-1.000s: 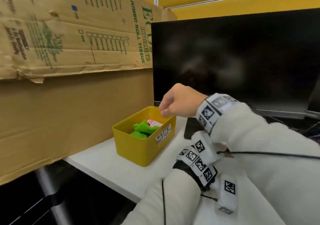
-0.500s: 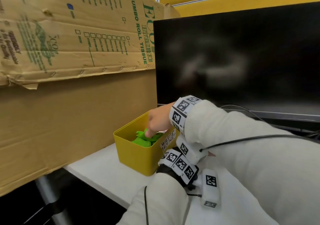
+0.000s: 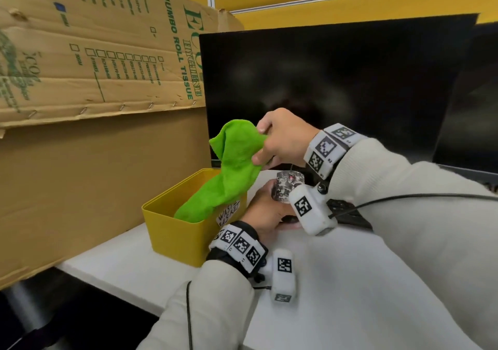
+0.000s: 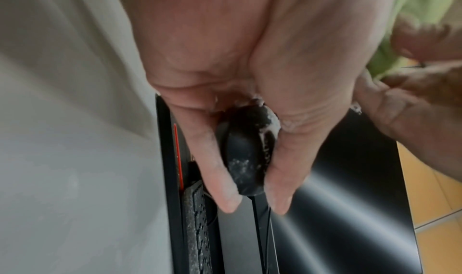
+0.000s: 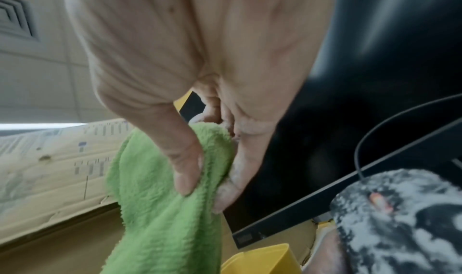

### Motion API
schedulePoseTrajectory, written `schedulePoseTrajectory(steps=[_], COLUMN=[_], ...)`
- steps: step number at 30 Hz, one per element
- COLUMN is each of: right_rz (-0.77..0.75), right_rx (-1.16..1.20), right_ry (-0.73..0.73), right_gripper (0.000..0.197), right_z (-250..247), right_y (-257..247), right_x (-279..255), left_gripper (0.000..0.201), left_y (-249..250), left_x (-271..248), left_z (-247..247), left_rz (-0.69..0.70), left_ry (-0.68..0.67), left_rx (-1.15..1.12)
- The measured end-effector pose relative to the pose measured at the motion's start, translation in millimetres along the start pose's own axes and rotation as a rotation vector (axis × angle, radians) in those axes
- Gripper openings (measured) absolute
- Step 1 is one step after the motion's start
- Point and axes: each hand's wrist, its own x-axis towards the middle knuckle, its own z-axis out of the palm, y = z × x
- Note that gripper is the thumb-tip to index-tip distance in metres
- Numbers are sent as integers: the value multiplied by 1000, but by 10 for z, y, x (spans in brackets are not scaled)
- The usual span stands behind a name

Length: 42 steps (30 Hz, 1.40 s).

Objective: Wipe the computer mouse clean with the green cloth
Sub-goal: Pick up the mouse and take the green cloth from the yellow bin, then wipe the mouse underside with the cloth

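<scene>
Right hand pinching green cloth above yellow basket; left hand gripping powder-smeared mouse beside that basket.

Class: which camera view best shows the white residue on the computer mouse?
The right wrist view: the mouse fills its corner, top patched white. The left wrist view shows its darker side, pinched by the left hand. The head view shows it small, partly hidden.

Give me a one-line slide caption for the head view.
Right hand lifts green cloth from yellow basket; left hand holds powder-dusted mouse.
</scene>
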Motion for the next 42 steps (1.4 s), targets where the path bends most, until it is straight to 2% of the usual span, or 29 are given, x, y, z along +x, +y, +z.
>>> schedulePoseTrajectory(steps=[2,3,4,6,10,17,23,28,35,42], right_rz=[11,24,38,50,69,59,22,34,-17,54], right_rx=[-100,-151,-177,-155,163,617,697,654,591,773], right_ry=[24,47,70,126,248,478,656,725,764,705], right_gripper=[33,37,41,38,26,26,35,50,34,31], right_z=[-123,-193,-266,-408,-714,-1329,-1803,-1983,-2109,-2064], right_y=[17,29,34,53,116,156,409,764,1260,1692], right_x=[-60,-82,-108,-174,-406,-911,-1335,-1606,-1824,-1833], left_gripper=[75,80,82,78,72,56,64,66,63,62], left_y=[24,38,54,83,111,88,114,263,454,225], left_x=[-6,-8,-16,-31,-54,-95,-31,64,168,92], left_z=[32,43,52,76,123,257,568,992,1568,1788], left_rz=[-38,-61,-81,-98,-104,-111,-73,-52,3,28], left_ry=[20,30,41,52,33,-59,-122,-214,-297,-300], left_rx=[14,14,15,30,57,73,156,149,44,-13])
